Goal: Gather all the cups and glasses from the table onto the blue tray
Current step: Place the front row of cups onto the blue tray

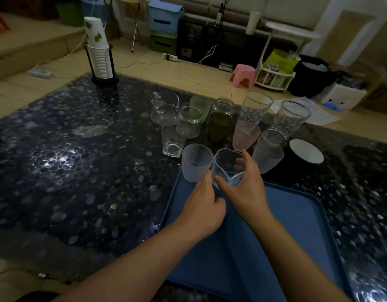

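Dim room, tan tiled floor [144,62], cables trailing across it. Dark glass-topped table [79,149] patterned with pebbles, glinting in patches. Far beyond the fingers, stacked blue and green storage bins [164,25], a small pink plastic stool [242,75], a white wire rack [275,77]. At the table's far left corner, a tall stack of white paper cups in a black holder [100,55].

Flat blue plastic tray [297,225] lay near the table's front edge, under both wrists. Right hand [244,188] wrapped around a small clear glass pitcher with a pinched spout [226,164], thumb on the near side, fingers [240,162] curled round the far side, gripping it over the tray's far left corner. Left hand [201,205] closed loosely, fingertips touching the pitcher's left wall; true grip or mere touch, hard to tell.

Just left of the fingers, a frosted pale-blue tumbler [195,163] stood at the tray's far corner. Just right of them, a second frosted tumbler [267,155], on the table. Beyond the fingertips, clustered on the glass: a short clear faceted glass [173,140], a clear round jar [189,122], a clear handled jug [164,109], a green translucent cup [201,105], a jar of dark olive liquid [220,120], a tall clear tumbler with pink liquid [250,125], another tall clear tumbler [290,118]. Far right of the fingers, a white bowl with a dark rim [305,151].
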